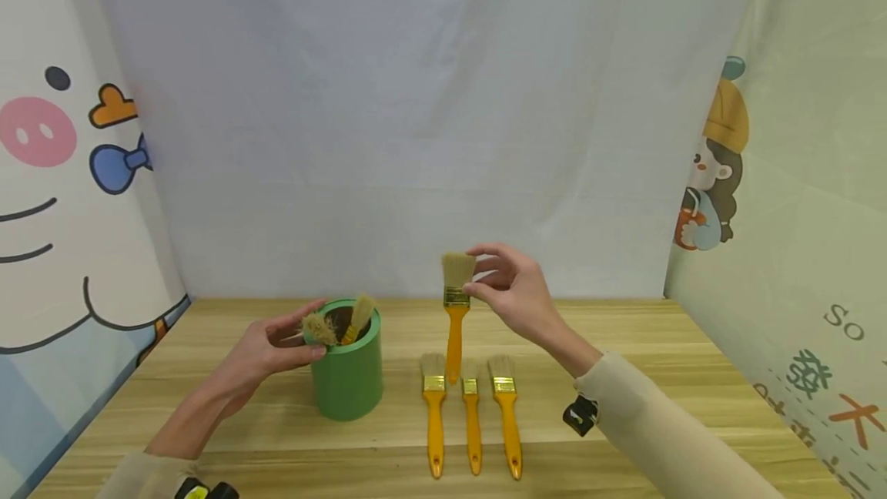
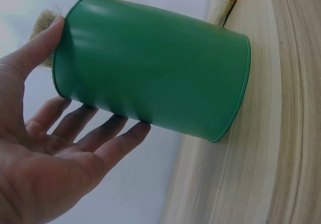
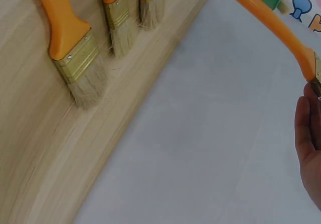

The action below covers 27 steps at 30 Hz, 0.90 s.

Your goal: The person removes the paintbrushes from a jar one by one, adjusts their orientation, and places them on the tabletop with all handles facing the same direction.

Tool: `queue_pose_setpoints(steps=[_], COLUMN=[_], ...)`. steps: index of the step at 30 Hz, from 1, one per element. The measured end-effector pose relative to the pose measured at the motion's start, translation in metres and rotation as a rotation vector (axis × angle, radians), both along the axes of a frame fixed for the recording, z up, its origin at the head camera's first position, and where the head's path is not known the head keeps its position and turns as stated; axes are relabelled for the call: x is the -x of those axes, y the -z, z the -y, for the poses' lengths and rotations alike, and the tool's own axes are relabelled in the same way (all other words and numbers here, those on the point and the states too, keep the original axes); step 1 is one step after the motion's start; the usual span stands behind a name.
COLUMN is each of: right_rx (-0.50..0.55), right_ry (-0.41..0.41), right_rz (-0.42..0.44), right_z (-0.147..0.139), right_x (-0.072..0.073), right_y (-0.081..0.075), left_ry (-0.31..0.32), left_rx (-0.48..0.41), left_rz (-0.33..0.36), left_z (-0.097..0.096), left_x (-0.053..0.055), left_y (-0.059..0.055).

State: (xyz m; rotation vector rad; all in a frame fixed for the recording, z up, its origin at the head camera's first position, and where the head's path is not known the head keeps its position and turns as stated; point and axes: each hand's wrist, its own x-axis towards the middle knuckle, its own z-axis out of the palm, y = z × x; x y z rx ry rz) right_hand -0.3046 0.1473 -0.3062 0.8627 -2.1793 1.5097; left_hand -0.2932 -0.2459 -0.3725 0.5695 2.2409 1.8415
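Observation:
My left hand [image 1: 262,350] holds a green can [image 1: 349,383] at its upper left side. Its thumb lies by the rim and the fingers along the wall in the left wrist view. Bristle ends of two brushes [image 1: 362,312] stick up out of the can. Between thumb and fingers, my right hand [image 1: 518,287] pinches a paintbrush [image 1: 454,333] near its metal band, bristles up and orange handle hanging down. Below it lie three more paintbrushes side by side, a left one [image 1: 434,414], a smaller middle one [image 1: 472,414] and a right one [image 1: 507,414], bristles pointing away from me.
Everything stands on a wood-grain table [image 1: 589,437]. A pale cloth [image 1: 416,122] hangs behind its far edge, with printed cartoon sheets [image 1: 55,252] at the left and right sides. Both wrists carry small black devices [image 1: 580,415].

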Motion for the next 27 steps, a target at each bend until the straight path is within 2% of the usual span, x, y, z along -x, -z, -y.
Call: queue_pose_setpoints(steps=[12, 27], right_rx=[-0.047, -0.079], right_ry=[0.049, 0.070], right_rz=[0.074, 0.262], right_z=[-0.036, -0.088], right_x=[-0.012, -0.024], right_y=[0.020, 0.049], left_ry=[-0.003, -0.007], left_rx=[-0.003, -0.004], left_rz=[0.001, 0.005], left_z=[0.000, 0.001], left_x=[0.001, 0.000], left_y=[0.001, 0.001])
